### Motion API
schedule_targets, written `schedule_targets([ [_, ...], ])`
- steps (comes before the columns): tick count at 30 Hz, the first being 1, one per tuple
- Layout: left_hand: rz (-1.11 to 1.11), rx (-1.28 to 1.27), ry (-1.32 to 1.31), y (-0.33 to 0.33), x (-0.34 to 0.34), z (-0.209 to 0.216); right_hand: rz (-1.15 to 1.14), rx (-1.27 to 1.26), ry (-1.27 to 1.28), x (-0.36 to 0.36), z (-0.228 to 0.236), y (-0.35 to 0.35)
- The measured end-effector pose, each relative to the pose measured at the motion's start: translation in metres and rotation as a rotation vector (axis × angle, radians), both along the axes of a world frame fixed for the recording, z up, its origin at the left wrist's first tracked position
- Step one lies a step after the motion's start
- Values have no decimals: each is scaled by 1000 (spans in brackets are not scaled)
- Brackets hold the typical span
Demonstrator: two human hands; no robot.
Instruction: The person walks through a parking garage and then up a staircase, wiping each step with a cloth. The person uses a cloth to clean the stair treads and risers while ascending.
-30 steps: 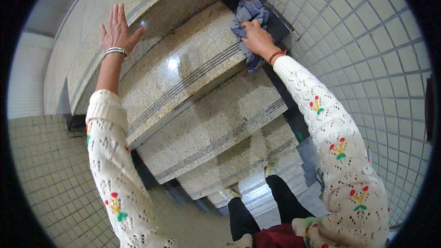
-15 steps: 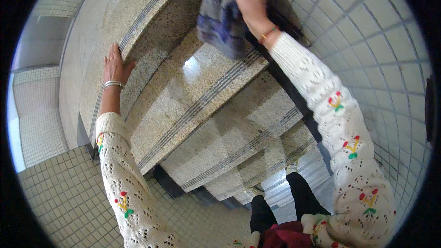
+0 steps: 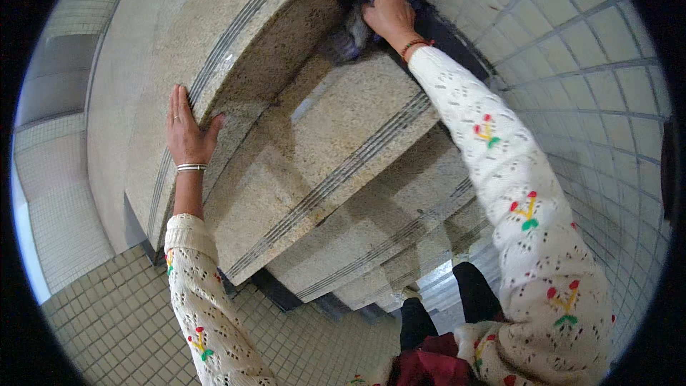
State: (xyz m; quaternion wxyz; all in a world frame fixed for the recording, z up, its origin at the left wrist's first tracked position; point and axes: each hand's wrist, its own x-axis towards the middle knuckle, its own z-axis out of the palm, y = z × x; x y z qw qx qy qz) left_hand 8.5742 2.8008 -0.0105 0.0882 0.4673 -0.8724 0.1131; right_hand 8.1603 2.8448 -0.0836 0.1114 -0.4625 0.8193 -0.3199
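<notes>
My right hand (image 3: 391, 14) is closed on a grey and purple cloth (image 3: 350, 41) at the top of the view. It presses the cloth into the corner where a stair riser meets the dark skirting (image 3: 457, 46) along the wall. Part of the cloth is hidden under the hand. My left hand (image 3: 191, 129) rests on the edge of a higher stone step (image 3: 243, 7), palm down, with the thumb spread out over the edge. Below it, the speckled beige tread (image 3: 314, 129) with dark grooved strips shines with reflected light.
Pale tiled walls rise on the right (image 3: 572, 78) and at the lower left (image 3: 107, 314). More steps (image 3: 357, 236) lead down to my legs (image 3: 475, 293) in dark trousers at the bottom. A grey floor lies beyond them.
My right hand has moved the cloth off the tread's front part, back into the corner by the skirting. My left hand stays on the upper step's edge while the view has shifted slightly.
</notes>
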Motion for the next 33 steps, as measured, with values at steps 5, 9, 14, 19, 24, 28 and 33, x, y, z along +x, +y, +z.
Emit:
schedule_targets([
  [5,13,0,12,6,-5,9,989,520,36,4,30,58],
  [9,20,-9,11,6,-10,13,844,154,-100,1,38,111],
  [14,-67,-108,67,-6,0,-3,192,-244,-14,0,14,108],
  [19,-82,-112,87,-23,14,-11,384,-100,313,85,-28,105],
  [24,150,-185,-93,-2,-44,-2,551,-186,488,130,-37,115],
  [28,-129,-365,267,108,-67,-36,502,-24,426,110,-46,120],
  [33,353,267,189,290,54,-116,483,-111,423,119,-76,134],
])
